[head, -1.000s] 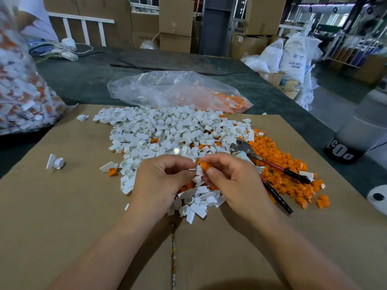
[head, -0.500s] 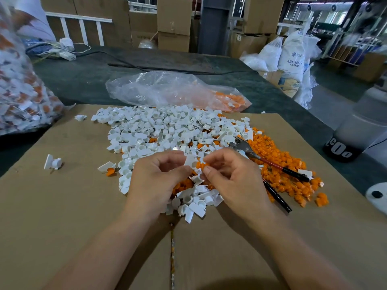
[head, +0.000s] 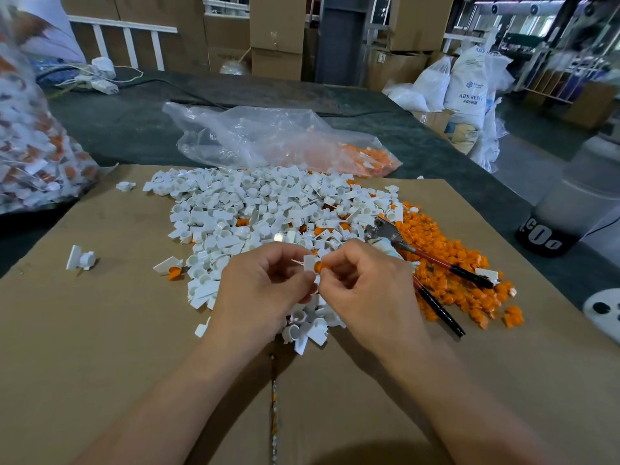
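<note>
Now left hand (head: 265,286) pinches white piece (head: 309,262), right hand (head: 365,290) pinches orange cap (head: 318,267); misaligned push could pop cap into pile (head: 251,203).

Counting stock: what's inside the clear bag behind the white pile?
The clear bag holds orange pieces at its right end; crumpled plastic blurs anything deeper inside.

orange cap (head: 319,267) closer, seemingly touching white piece (head: 309,263)

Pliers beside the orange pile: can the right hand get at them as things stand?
Probably yes. The pliers lie on the orange pieces, right of the right hand, with nothing between. But that hand pinches an orange piece against the white piece in the left hand, so it must let go first.
</note>
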